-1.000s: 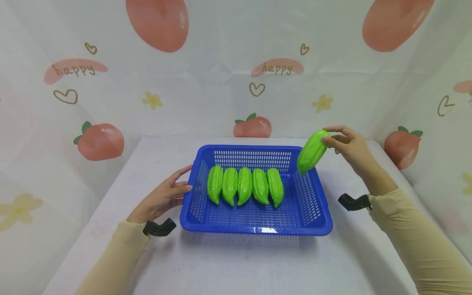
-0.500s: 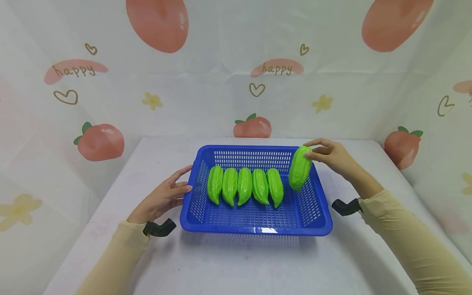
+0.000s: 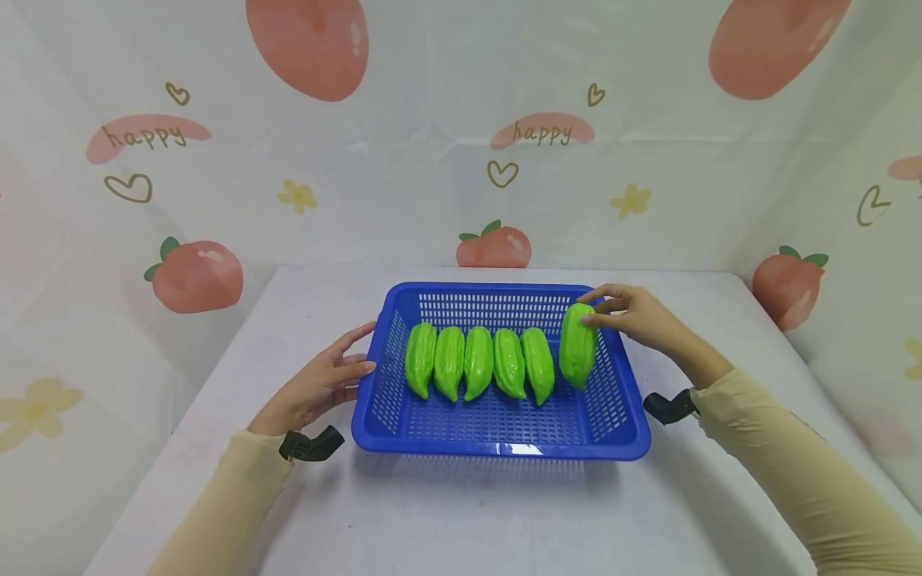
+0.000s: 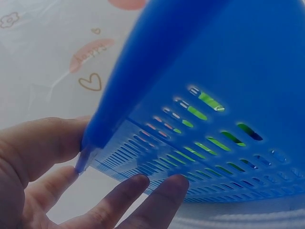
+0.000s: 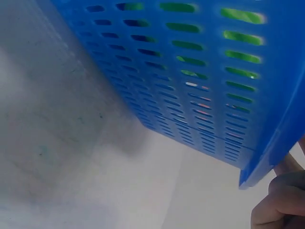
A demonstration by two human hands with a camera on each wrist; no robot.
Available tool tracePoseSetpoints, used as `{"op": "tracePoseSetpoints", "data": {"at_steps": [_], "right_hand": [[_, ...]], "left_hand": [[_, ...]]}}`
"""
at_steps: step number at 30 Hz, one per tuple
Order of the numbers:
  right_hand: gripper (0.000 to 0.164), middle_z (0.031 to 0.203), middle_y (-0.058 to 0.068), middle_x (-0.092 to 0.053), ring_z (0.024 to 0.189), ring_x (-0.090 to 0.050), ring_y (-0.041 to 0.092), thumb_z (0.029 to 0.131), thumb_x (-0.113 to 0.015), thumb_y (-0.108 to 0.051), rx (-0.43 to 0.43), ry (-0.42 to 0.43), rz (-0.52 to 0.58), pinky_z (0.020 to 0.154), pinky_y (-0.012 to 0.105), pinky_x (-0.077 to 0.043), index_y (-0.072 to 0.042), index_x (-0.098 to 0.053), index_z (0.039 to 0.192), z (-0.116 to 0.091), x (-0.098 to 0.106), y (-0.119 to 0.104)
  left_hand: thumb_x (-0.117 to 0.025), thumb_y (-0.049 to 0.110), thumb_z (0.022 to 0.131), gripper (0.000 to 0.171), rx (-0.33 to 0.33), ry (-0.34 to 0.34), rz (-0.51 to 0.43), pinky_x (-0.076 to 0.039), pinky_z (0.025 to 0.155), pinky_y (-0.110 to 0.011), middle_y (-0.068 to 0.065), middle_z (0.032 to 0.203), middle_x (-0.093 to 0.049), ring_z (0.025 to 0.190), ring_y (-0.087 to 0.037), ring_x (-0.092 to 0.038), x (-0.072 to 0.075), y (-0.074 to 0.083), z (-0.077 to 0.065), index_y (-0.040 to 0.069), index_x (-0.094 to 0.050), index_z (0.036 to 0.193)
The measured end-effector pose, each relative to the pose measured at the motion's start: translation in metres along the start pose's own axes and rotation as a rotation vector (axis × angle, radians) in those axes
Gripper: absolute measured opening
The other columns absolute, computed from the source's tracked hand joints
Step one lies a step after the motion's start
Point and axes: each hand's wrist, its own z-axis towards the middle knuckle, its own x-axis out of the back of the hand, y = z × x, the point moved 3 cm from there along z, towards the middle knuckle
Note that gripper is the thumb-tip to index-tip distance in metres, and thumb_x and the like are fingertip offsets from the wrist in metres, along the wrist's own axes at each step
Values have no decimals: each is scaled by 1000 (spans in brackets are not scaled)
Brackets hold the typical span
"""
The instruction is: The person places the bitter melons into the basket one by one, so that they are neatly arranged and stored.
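Observation:
A blue perforated plastic basket (image 3: 461, 450) holds a row of several bright green bitter melons (image 3: 479, 364), lying side by side with pointed ends toward me. My right hand (image 3: 623, 312) pinches the upper end of another bitter melon (image 3: 578, 348), which hangs nearly upright inside the basket's right part. Its lower tip points down beside the rightmost melon of the row. My left hand (image 3: 320, 384) touches the basket's left side with extended fingers. In the left wrist view, fingertips (image 4: 176, 183) rest by the slotted outer wall. The right wrist view hides most of the right hand behind the rim.
The basket stands on a white-covered table (image 3: 461, 520). Behind it hangs a white cloth backdrop (image 3: 403, 184) printed with peaches, hearts and flowers. A dark camera mount (image 3: 670, 406) sits on the right wrist, and another camera mount (image 3: 311, 445) on the left.
My right hand has moved left and down, bringing the held bitter melon from over the right rim into the basket, and it now hangs more upright. The left hand has stayed still.

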Motion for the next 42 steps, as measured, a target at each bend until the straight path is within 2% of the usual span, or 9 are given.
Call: {"op": "tracePoseSetpoints", "data": {"at_steps": [16,24,32,42], "right_hand": [[42,118,24,-66,114,-59,44,88,-70,-39,19,-18,-153,92,60,-50,-11,-65,119,2,-8,0],[42,113,22,-69,111,-61,43,86,-72,-40,33,-8,-221,91,60,-49,-13,-65,117,4,-9,-1],[42,113,20,-69,111,-61,43,85,-72,-41,49,-10,-302,91,60,-49,-15,-64,116,4,-12,-6],[42,114,19,-69,113,-59,43,86,-71,-42,40,-15,-396,91,60,-48,-16,-64,118,2,-14,-10]], "left_hand": [[-64,28,94,77,-1,-1,-7,-54,92,-35,-22,139,-48,106,-22,-65,0,0,-1,35,-17,154],[-64,30,94,79,-3,5,4,-53,94,-38,-22,147,-41,109,-23,-65,-1,0,-1,35,-14,155],[-63,28,95,78,-8,0,-9,-54,93,-38,-23,145,-43,107,-23,-66,-1,0,0,34,-14,155],[-62,23,95,76,-18,-17,-40,-55,91,-36,-17,134,-54,102,-20,-67,-2,1,1,32,-16,155]]}}
